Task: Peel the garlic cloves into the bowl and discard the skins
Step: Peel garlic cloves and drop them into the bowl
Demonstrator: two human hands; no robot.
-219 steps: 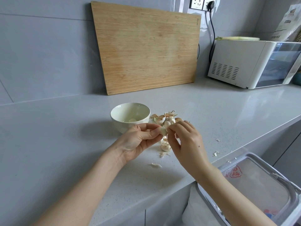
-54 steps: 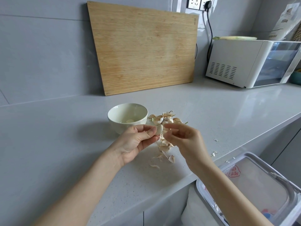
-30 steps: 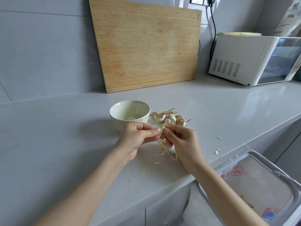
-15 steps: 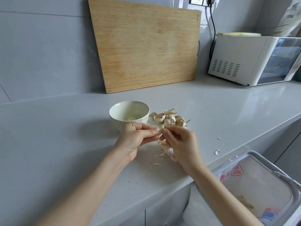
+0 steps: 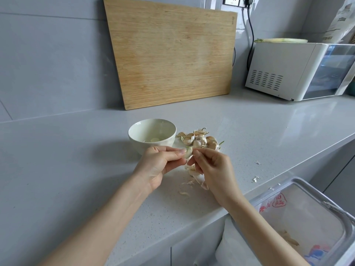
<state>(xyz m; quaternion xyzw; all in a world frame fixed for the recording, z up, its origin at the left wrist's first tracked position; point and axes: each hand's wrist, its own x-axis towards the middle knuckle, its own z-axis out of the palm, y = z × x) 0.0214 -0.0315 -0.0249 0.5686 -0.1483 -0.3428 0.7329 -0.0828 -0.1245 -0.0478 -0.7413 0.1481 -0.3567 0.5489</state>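
Nearest, a lined bin (image 5: 307,217) is seen below the tabletop (image 5: 76,169) edge. Loose skins (image 5: 198,179) are scattered beneath the hands. A garlic clove (image 5: 188,152) is pinched by the left hand (image 5: 159,164) (thumb against fingers), and its tip is pinched by the right hand (image 5: 215,167). Just behind, the bowl (image 5: 151,144) is set beside a pile of unpeeled cloves (image 5: 199,139).

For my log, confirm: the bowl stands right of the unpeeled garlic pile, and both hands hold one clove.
Wrong side. The head view shows the bowl left of the unpeeled garlic pile; the left hand and right hand do hold one clove.
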